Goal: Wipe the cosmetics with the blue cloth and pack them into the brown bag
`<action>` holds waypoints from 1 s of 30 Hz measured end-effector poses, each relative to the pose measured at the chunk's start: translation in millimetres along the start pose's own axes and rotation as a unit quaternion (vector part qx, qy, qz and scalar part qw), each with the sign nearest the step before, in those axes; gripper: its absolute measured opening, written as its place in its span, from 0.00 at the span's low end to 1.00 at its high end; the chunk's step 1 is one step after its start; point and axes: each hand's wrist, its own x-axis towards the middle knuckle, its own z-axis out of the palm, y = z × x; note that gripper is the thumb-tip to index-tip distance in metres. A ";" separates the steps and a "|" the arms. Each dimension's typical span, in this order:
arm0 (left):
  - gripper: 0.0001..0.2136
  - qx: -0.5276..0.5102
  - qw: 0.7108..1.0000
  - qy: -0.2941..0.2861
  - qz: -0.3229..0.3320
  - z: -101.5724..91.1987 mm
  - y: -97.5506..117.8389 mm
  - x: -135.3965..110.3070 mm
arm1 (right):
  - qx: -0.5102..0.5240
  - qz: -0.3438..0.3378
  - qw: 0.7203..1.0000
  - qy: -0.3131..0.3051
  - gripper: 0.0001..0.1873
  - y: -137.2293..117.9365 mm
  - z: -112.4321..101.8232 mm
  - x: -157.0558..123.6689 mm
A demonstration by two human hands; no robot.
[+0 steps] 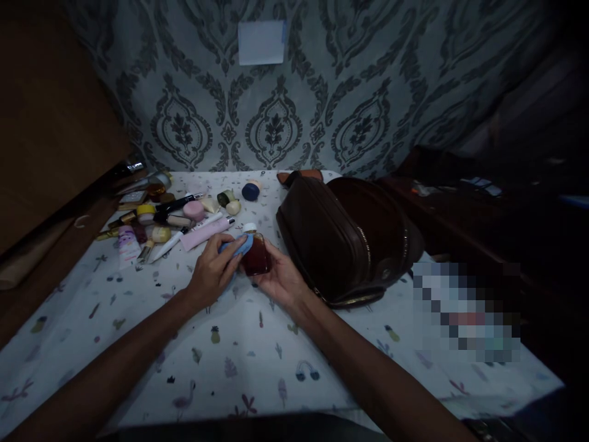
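Note:
My right hand (280, 279) cups a small bottle of dark red-brown liquid with a white cap (256, 252), just above the patterned white cloth (257, 362) that covers the table. My left hand (214, 270) presses a blue cloth (237, 247) against the bottle's left side, fingers curled round the cloth. Both hands meet at the middle of the table.
A dark brown leather bag (350, 239) lies right of the hands. A heap of cosmetics (170, 221) with tubes, jars and pencils fills the far left. A dark blue jar (251, 191) stands at the back. Patterned wallpaper rises behind, with dark furniture on both sides.

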 end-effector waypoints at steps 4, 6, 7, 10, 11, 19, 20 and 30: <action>0.20 -0.027 0.999 -0.027 0.006 3.1 3.6 -2.7 | 0.028 -0.030 0.999 0.011 0.13 -2.4 0.0 2.0; 0.20 -0.031 0.999 -0.038 0.019 3.1 4.9 -3.3 | 0.035 -0.038 0.999 0.007 0.12 -3.8 -0.6 2.4; 0.20 -0.031 0.998 -0.042 0.028 2.6 5.4 -3.3 | 0.032 -0.040 0.999 0.002 0.12 -4.6 -0.9 2.4; 0.19 -0.030 0.996 -0.052 0.058 0.3 7.5 -2.7 | -0.005 -0.044 0.999 -0.019 0.13 -6.0 -2.6 2.3; 0.18 -0.029 0.996 -0.056 0.065 -0.4 8.3 -2.3 | -0.020 -0.045 0.999 -0.023 0.12 -5.8 -3.3 2.3; 0.19 -0.019 0.999 -0.021 0.019 -2.4 9.6 0.1 | -0.104 -0.102 0.989 0.022 0.13 7.1 -3.5 -0.8; 0.19 -0.006 1.000 -0.023 0.010 -2.4 8.6 -0.2 | -0.109 -0.097 0.989 0.019 0.13 8.5 -2.6 -1.6; 0.18 0.020 0.988 -0.089 0.123 -4.2 16.8 -1.0 | -0.072 -0.073 0.995 0.013 0.07 -0.4 2.2 -1.2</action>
